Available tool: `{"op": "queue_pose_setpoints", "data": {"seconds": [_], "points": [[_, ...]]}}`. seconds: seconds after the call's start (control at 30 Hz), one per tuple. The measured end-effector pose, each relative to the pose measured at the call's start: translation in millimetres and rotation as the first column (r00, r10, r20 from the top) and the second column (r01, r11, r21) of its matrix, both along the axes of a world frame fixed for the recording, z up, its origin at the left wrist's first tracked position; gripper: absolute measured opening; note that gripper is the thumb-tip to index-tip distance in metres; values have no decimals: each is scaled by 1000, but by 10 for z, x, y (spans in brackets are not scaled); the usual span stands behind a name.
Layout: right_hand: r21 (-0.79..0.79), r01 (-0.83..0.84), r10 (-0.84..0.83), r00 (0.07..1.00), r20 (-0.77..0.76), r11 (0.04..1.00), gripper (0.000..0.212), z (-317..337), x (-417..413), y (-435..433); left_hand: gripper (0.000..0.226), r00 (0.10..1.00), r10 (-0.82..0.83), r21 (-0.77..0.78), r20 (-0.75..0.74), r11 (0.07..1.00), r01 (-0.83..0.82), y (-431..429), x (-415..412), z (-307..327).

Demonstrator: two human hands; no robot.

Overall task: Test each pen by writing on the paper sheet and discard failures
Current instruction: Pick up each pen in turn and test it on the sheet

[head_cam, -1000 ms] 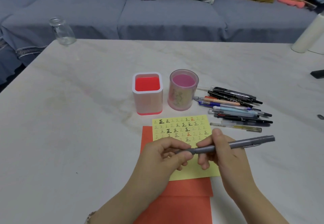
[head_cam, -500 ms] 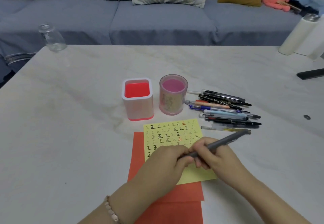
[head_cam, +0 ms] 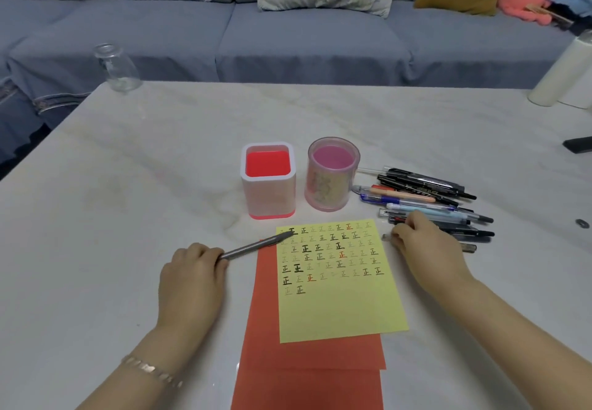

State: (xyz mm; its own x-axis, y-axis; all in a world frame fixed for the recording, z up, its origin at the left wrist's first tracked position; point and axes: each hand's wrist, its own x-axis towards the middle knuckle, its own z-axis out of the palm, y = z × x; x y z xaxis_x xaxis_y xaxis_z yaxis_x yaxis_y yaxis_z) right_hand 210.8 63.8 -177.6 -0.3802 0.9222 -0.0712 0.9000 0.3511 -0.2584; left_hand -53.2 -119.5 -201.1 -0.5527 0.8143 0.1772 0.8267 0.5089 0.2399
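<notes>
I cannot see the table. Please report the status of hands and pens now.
Left hand holds grey pen. Right hand reaches pen pile, grip unclear. Yellow sheet unobstructed; both holders look empty.

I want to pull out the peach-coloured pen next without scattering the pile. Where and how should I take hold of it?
Take the peach pen by its left end, near the pink round holder, coming from above with a thumb-and-finger grip. That end looks exposed on the table, while its right part lies among the black pens. Draw it out leftward along its length.
</notes>
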Motion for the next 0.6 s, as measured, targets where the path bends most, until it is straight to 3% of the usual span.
{"op": "queue_pose_setpoints", "data": {"seconds": [0.1,0.17,0.2,0.27,0.33,0.37,0.43,0.5,0.53,0.6], "points": [[51,-22,35,965,-259,998,13,167,27,-114,33,997,-23,110,68,994,15,116,122,45],[191,-130,195,903,-382,973,8,392,-14,-256,48,955,-169,238,244,965,110,180,353,225],[230,-168,259,850,-459,959,9,478,-42,-332,48,891,-258,292,374,944,151,208,492,337],[136,-199,234,641,-731,970,8,677,-148,-541,44,728,-410,354,550,904,241,253,762,494],[11,-249,106,374,-921,969,8,793,-258,-718,36,611,-493,375,619,869,321,274,977,569],[-39,-254,30,260,-965,966,7,801,-307,-779,28,591,-525,396,613,851,346,283,1050,588],[-132,-237,-103,134,-986,963,8,809,-392,-869,11,586,-534,437,609,843,314,301,1122,612],[-243,-243,-216,130,-968,939,10,784,-461,-906,13,621,-519,445,587,848,288,293,1125,593],[-304,-261,-259,190,-947,916,15,747,-487,-908,16,640,-527,443,559,842,307,280,1114,590],[-380,-267,-267,377,-887,886,29,650,-541,-927,42,655,-594,436,467,799,414,255,1085,570]]}}
